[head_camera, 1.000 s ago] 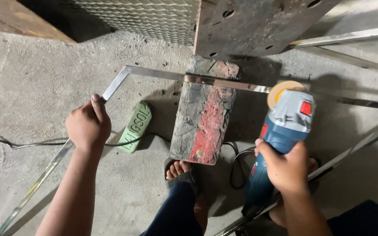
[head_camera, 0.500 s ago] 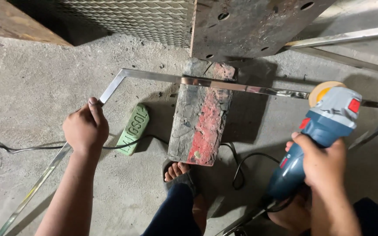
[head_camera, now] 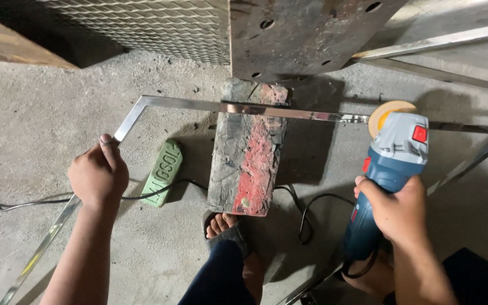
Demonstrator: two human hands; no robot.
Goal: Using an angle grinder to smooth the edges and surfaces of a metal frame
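Concrete floor (head_camera: 40,113), rough and dusty. Left hand (head_camera: 98,176) is closed around the near-left leg of a polished metal frame (head_camera: 199,105), which rests across a worn block (head_camera: 249,158). Right hand (head_camera: 395,210) is wrapped around a blue angle grinder (head_camera: 388,169), its buffing disc (head_camera: 388,110) apparently touching the far rail. Advisable: steady frame, light even pressure, cable (head_camera: 306,217) kept aside.

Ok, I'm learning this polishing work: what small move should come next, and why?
Probably ease the grinder in the right hand down so its disc meets the steel strip. The disc sits right at the strip, which the left hand steadies over the block.
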